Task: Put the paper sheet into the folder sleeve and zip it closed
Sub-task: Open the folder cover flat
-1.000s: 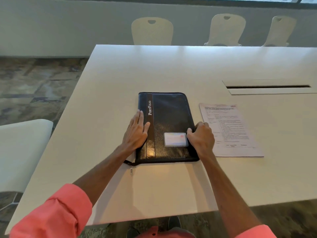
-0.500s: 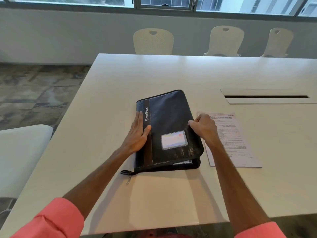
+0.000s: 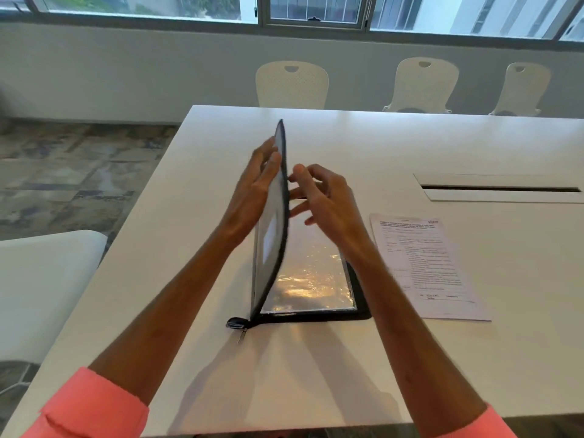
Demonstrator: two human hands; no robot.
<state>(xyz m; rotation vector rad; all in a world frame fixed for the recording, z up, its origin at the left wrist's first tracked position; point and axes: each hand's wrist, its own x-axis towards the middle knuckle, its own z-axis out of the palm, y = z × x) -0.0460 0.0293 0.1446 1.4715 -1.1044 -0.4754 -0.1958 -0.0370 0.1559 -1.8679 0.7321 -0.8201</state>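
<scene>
The black zip folder [image 3: 358, 306] lies open on the white table [image 3: 316, 380]. Its cover [image 3: 273, 235] stands almost upright on the left-hand spine. A shiny clear sleeve [image 3: 311, 273] is exposed on the flat half. My left hand [image 3: 252, 191] rests flat against the cover's outer face, fingers extended. My right hand [image 3: 325, 197] hovers just right of the cover's free edge with fingers spread, holding nothing. The printed paper sheet [image 3: 423, 263] lies flat on the table to the right of the folder. The zipper pull [image 3: 237, 325] sits at the near left corner.
A recessed cable slot [image 3: 499, 188] is set in the table behind the paper. Three cream chairs [image 3: 292, 83] stand along the far edge under the windows. Another white chair [image 3: 41, 286] sits at my left.
The cover has swung up from nearly flat to almost vertical. My right hand has let go of its edge, and my left hand moved from the spine to the cover's outer face.
</scene>
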